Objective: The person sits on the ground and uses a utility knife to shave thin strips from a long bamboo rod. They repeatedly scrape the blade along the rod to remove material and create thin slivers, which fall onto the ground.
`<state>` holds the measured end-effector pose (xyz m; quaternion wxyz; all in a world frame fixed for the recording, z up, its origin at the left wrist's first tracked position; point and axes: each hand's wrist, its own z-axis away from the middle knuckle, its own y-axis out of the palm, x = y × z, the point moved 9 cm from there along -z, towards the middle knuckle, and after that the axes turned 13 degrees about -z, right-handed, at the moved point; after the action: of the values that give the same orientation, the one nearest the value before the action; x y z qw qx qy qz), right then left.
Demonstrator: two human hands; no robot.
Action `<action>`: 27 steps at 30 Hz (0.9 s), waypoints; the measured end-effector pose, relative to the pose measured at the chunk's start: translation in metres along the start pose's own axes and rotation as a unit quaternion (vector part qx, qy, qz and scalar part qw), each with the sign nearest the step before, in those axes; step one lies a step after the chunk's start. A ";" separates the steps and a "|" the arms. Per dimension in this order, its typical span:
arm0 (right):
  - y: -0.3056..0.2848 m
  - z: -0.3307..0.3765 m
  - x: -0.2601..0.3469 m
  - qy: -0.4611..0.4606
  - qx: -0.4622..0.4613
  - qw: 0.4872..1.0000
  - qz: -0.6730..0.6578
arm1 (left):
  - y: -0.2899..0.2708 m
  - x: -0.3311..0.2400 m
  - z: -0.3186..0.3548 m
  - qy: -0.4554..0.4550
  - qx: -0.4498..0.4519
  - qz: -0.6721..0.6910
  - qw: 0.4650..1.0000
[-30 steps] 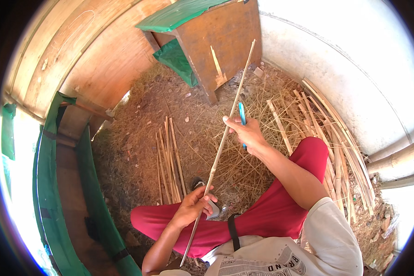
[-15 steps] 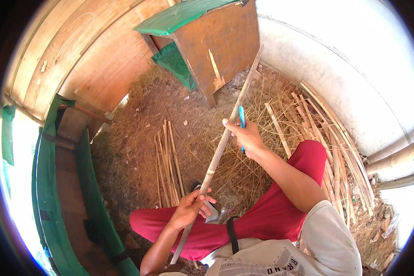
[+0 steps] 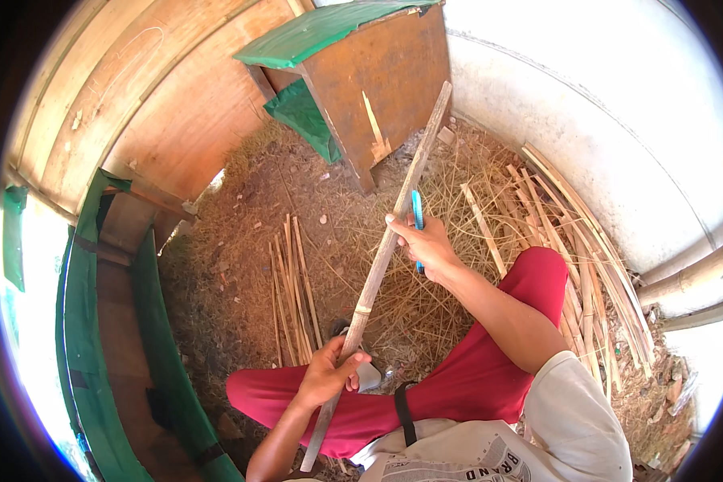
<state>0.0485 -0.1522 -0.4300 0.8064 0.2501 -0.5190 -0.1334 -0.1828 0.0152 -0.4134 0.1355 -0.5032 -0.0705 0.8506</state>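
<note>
A long split bamboo strip [image 3: 383, 263] slants across my lap, its far end up near the brown box and its near end beside my left thigh. My left hand [image 3: 328, 376] is closed round the lower part of the strip, thumb lying over it. Higher up, my right hand [image 3: 427, 243] grips a blue utility knife [image 3: 418, 210]. The thumb of that same hand presses on the strip. The knife lies alongside the strip's right edge; whether its blade is out I cannot make out.
Thin bamboo strips [image 3: 299, 277] lie on the dirt to the left. More split bamboo [image 3: 588, 277] is piled along the white wall at right, beside scattered straw-like shavings [image 3: 414, 309]. A wooden box [image 3: 377, 80] with green covering stands ahead; a green-edged trough [image 3: 149, 321] curves along the left.
The bamboo strip has turned so a broader face shows, and its far end has shifted slightly left. My left fingers have closed more around it, and my right hand has moved slightly left.
</note>
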 end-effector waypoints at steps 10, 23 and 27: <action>0.000 -0.002 0.003 -0.005 0.011 1.000 -0.013 | -0.015 0.003 -0.001 -0.007 -0.155 -0.293 0.943; 0.017 0.011 0.047 -0.109 0.083 0.910 0.391 | -0.005 0.019 -0.027 0.019 -0.059 -0.119 0.991; 0.039 0.046 0.071 -0.093 0.160 0.859 0.476 | 0.005 0.006 -0.029 -0.029 -0.008 -0.045 0.999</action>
<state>0.0355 -0.1650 -0.3390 0.6682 0.0847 -0.6616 0.3296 -0.1610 0.0116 -0.4342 0.1675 -0.4758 -0.1035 0.8572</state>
